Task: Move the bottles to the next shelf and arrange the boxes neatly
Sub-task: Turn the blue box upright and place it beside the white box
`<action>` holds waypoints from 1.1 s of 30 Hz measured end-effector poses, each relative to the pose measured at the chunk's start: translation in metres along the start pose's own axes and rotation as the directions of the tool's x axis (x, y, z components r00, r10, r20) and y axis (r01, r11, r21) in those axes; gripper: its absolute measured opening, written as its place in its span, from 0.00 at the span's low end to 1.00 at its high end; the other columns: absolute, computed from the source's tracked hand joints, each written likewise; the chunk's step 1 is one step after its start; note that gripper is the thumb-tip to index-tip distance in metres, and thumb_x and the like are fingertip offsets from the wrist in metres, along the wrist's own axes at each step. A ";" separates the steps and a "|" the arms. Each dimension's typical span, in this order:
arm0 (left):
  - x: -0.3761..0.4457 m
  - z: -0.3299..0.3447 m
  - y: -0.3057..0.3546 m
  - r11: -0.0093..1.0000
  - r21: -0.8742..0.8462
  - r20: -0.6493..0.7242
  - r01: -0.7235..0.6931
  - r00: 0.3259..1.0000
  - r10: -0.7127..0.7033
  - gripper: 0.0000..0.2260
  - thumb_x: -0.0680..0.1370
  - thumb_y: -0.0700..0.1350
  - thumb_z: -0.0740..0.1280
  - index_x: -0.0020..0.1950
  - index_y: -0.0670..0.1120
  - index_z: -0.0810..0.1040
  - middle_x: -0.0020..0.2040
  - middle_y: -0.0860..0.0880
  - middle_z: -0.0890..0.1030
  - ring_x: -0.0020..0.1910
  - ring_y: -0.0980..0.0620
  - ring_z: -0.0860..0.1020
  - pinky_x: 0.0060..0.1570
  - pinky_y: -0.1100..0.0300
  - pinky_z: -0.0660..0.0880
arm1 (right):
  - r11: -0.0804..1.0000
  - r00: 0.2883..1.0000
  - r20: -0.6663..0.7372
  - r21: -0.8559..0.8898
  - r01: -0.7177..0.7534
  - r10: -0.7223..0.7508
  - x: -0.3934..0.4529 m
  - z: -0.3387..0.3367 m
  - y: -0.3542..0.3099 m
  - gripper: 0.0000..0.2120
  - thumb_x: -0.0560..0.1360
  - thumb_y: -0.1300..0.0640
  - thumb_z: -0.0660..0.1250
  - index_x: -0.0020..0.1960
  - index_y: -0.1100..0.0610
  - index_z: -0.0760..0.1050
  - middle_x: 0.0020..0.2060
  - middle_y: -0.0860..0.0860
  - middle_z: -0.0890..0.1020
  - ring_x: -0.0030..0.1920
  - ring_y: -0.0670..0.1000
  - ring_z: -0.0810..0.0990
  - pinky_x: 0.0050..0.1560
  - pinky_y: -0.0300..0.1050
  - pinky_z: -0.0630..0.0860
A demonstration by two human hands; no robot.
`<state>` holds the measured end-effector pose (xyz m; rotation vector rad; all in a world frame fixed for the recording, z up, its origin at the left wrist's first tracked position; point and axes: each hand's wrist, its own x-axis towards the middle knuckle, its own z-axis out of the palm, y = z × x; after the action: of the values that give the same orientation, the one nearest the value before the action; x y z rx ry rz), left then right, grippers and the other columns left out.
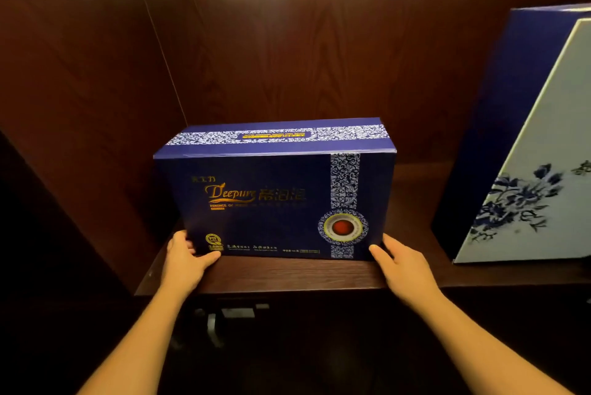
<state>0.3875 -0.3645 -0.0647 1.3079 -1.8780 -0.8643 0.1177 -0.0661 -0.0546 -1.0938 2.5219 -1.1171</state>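
Observation:
A dark blue gift box (265, 202) with gold lettering and a blue-and-white patterned band stands upright on a dark wooden shelf (287, 273). My left hand (184, 258) grips its lower left corner, thumb on the front face. On the other side, my right hand (401, 266) touches the lower right corner with the fingers spread along the side. A larger blue and white box (524, 151) with a blue flower print stands at the right, leaning slightly, apart from the blue box. No bottles are in view.
The shelf's back and left walls are dark wood, with the left wall close to the blue box. A gap of bare shelf lies between the two boxes. Below the shelf edge it is dark, with some pale objects (236, 313) dimly visible.

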 end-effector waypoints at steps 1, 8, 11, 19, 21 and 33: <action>-0.003 -0.001 0.000 1.000 0.015 -0.005 -0.003 1.000 0.003 0.36 0.64 0.40 0.80 0.67 0.38 0.66 0.62 0.36 0.72 0.52 0.42 0.75 0.54 0.46 0.74 | 1.000 1.000 -0.014 -0.004 -0.001 0.001 -0.001 0.002 0.000 0.17 0.80 0.47 0.59 0.68 0.46 0.73 0.56 0.48 0.83 0.55 0.52 0.81 0.46 0.41 0.68; -0.024 -0.009 -0.004 0.999 0.052 0.012 -0.014 1.000 0.013 0.32 0.67 0.42 0.78 0.65 0.41 0.65 0.64 0.39 0.70 0.53 0.42 0.77 0.52 0.47 0.77 | 0.997 0.999 -0.011 0.064 -0.036 0.037 -0.009 0.001 -0.002 0.22 0.74 0.46 0.68 0.67 0.45 0.73 0.57 0.45 0.83 0.54 0.47 0.83 0.50 0.42 0.75; -0.026 -0.009 -0.005 0.996 0.077 -0.022 -0.035 0.999 0.037 0.27 0.66 0.42 0.79 0.58 0.42 0.67 0.61 0.39 0.71 0.47 0.45 0.76 0.48 0.49 0.76 | 0.998 0.998 -0.025 0.042 -0.053 0.054 -0.007 0.003 -0.001 0.25 0.73 0.49 0.71 0.69 0.47 0.72 0.60 0.49 0.82 0.55 0.47 0.83 0.54 0.42 0.76; -0.021 -0.006 -0.014 0.986 0.130 -0.053 -0.105 0.992 0.112 0.25 0.66 0.43 0.79 0.55 0.42 0.68 0.56 0.40 0.72 0.42 0.47 0.75 0.44 0.48 0.74 | 1.000 0.995 -0.104 -0.017 -0.001 -0.001 0.000 0.012 0.010 0.20 0.73 0.49 0.71 0.64 0.48 0.75 0.57 0.49 0.83 0.52 0.46 0.83 0.48 0.38 0.74; -0.021 -0.006 -0.014 0.984 0.136 -0.060 -0.114 0.991 0.123 0.25 0.66 0.43 0.79 0.54 0.43 0.68 0.55 0.41 0.72 0.41 0.47 0.75 0.43 0.48 0.74 | 1.000 0.995 -0.098 -0.014 -0.001 0.000 -0.002 0.010 0.008 0.19 0.73 0.49 0.70 0.63 0.48 0.75 0.57 0.48 0.83 0.53 0.47 0.83 0.48 0.39 0.75; -0.029 0.011 -0.023 0.983 0.163 -0.104 0.082 0.992 -0.066 0.38 0.63 0.39 0.80 0.68 0.38 0.66 0.62 0.31 0.76 0.62 0.34 0.74 0.63 0.37 0.69 | 0.998 0.999 0.053 0.069 -0.005 0.002 -0.014 -0.008 -0.007 0.23 0.74 0.52 0.67 0.69 0.50 0.70 0.61 0.53 0.80 0.58 0.56 0.79 0.58 0.50 0.76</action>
<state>0.3978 -0.3413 -0.0940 1.5025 -1.8673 -0.6778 0.1283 -0.0547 -0.0457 -1.0863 2.4255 -1.1492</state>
